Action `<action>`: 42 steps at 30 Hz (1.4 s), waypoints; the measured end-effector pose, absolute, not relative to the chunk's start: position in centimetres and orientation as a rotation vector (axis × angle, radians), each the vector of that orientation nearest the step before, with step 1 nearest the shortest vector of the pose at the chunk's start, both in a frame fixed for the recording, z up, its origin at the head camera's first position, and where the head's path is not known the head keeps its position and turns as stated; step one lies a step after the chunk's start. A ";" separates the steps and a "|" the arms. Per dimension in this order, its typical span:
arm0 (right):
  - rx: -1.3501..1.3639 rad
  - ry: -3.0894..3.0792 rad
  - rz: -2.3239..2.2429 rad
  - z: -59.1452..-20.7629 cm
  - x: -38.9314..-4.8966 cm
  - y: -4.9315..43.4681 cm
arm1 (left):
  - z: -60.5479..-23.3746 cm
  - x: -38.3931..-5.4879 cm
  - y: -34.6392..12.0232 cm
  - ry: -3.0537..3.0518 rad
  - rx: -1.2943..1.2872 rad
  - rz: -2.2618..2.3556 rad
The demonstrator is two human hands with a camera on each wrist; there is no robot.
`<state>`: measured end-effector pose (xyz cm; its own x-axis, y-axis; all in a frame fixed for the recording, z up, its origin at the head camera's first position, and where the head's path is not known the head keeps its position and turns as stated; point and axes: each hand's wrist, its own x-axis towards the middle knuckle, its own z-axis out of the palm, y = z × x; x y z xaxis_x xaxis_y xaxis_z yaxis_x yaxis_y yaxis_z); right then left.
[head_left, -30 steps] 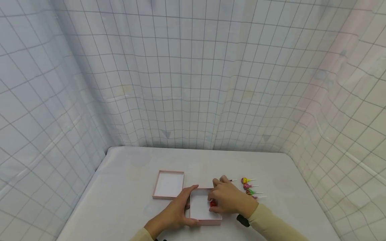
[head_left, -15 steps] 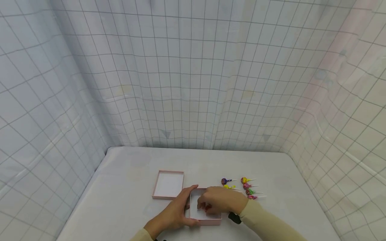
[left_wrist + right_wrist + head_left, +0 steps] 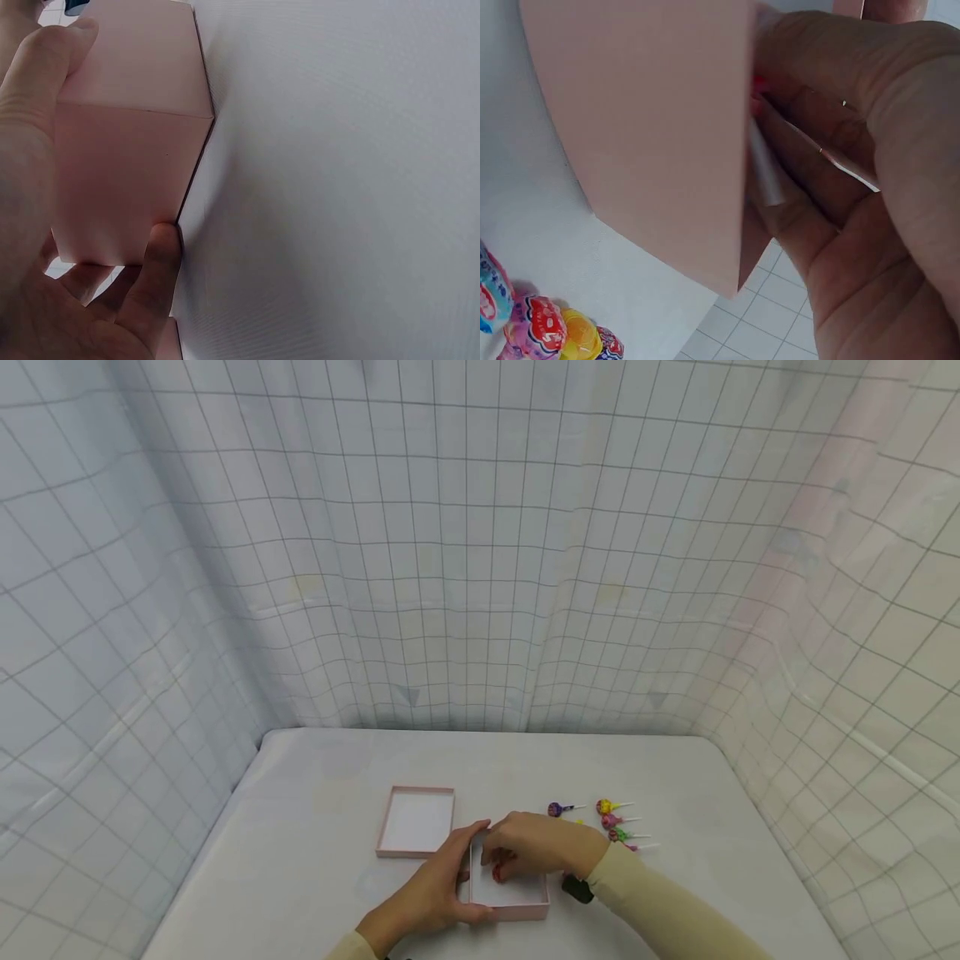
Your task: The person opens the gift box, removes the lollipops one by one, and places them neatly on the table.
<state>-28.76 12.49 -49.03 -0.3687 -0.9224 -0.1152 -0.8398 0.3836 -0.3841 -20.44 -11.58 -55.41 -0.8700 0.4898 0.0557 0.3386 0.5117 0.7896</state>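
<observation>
A pink square box [image 3: 517, 912] with a white inside stands without its lid near the table's front. My left hand [image 3: 438, 885] grips its left side, the thumb on the front wall and the fingers round the side, as the left wrist view shows. My right hand [image 3: 538, 843] reaches into the box and pinches a red-wrapped lollipop [image 3: 498, 872] close over the floor at the left. In the right wrist view the lollipop's white stick [image 3: 766, 169] pokes out between the fingers, with the wall partly hiding its head.
The shallow pink lid [image 3: 416, 820] lies behind and left of the box, white inside up. At the right are a purple lollipop [image 3: 555, 809] and a column with yellow [image 3: 604, 807], pink [image 3: 609, 820] and green [image 3: 617, 835] ones. A gridded curtain [image 3: 480, 568] surrounds the table.
My right hand has moved left inside the box, carrying the red lollipop toward the left wall. My left hand keeps its grip on the box. The head view has shifted slightly.
</observation>
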 end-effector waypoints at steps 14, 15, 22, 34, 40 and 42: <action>-1.468 2.330 -0.302 -49.7 -28.4 12.5 | -55.3 -20.4 -11.5 2.569 0.665 1.265; -1.467 2.331 -0.301 -49.7 -28.4 12.5 | -55.3 -20.4 -11.5 2.566 0.665 1.267; -1.465 2.338 -0.306 -49.5 -28.2 12.6 | -55.3 -20.4 -11.4 2.569 0.670 1.260; -1.488 2.339 -0.431 -49.2 -28.0 13.4 | -55.1 -20.4 -11.5 2.578 0.693 1.275; -1.515 2.350 -0.495 -49.2 -27.8 13.9 | -55.2 -20.5 -11.5 2.559 0.658 1.270; -1.529 2.355 -0.512 -49.1 -27.7 14.0 | -55.2 -20.6 -11.5 2.568 0.650 1.257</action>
<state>-27.69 14.03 -49.14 -0.3966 -0.9169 -0.0457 -0.8151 0.3746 -0.4418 -20.59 -11.46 -55.16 -0.8808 0.4734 0.0057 0.2950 0.5393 0.7888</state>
